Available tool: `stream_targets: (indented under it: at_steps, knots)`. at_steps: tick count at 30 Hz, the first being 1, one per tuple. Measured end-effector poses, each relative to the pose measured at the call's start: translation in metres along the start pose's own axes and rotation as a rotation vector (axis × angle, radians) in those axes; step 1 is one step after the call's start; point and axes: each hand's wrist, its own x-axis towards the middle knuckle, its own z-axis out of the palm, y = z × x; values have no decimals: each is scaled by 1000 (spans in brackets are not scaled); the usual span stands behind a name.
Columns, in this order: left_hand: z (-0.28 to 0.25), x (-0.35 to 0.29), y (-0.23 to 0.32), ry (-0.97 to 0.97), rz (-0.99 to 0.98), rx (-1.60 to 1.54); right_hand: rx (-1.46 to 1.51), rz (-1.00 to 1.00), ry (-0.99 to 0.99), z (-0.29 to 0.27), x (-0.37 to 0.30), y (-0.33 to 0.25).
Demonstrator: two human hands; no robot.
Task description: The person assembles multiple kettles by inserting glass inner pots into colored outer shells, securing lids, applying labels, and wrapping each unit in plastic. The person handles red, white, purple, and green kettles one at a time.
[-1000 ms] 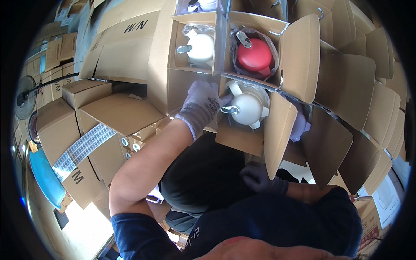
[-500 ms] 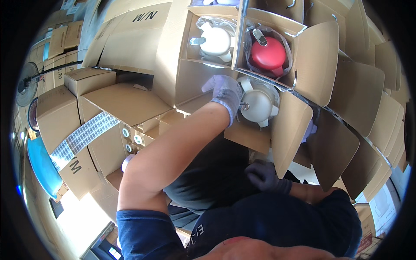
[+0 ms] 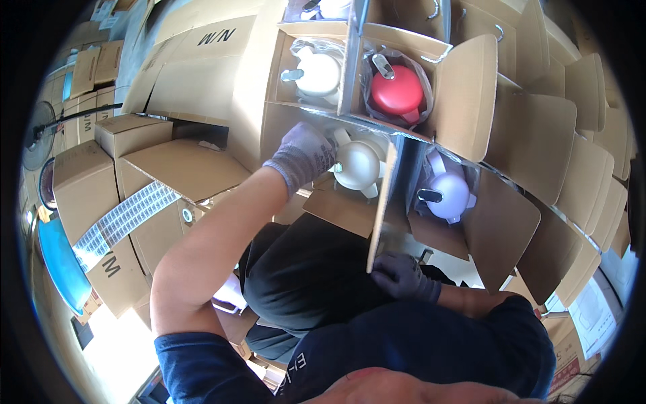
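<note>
My left hand (image 3: 306, 156), in a grey-lavender glove, is at the left side of an open cardboard box (image 3: 341, 213). Its fingers bend down over that side, fingertips out of sight, close to the small lever of a cream-white jug (image 3: 358, 165). The jug stands upright inside, spout and handle showing from above. My right hand (image 3: 405, 276), gloved too, is curled low beside my leg, by the lower end of the box's raised right flap (image 3: 382, 202); its palm is hidden. A lavender jug (image 3: 449, 195) stands in the neighbouring box to the right.
Beyond, a white jug (image 3: 317, 74) and a red jug (image 3: 397, 89) sit in plastic bags inside their boxes. Open flaps (image 3: 531, 141) fan out on the right. A large carton (image 3: 195, 74) and a carton with a label sheet (image 3: 124, 219) stand at left, near a fan (image 3: 40, 135).
My left hand and the box with the cream jug have shifted left. A gap has opened to its right, and the lavender jug now shows. The right hand stays curled low.
</note>
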Motion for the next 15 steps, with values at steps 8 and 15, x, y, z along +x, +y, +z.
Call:
stream_targets:
  at_steps: [8, 15]
  knots:
    - [-13, -18, -17, 524, 672, 334, 31, -35, -1, -1, 0, 3]
    - [-61, -88, -4, 680, 538, 82, 19, 12, 34, 9, -2, 2]
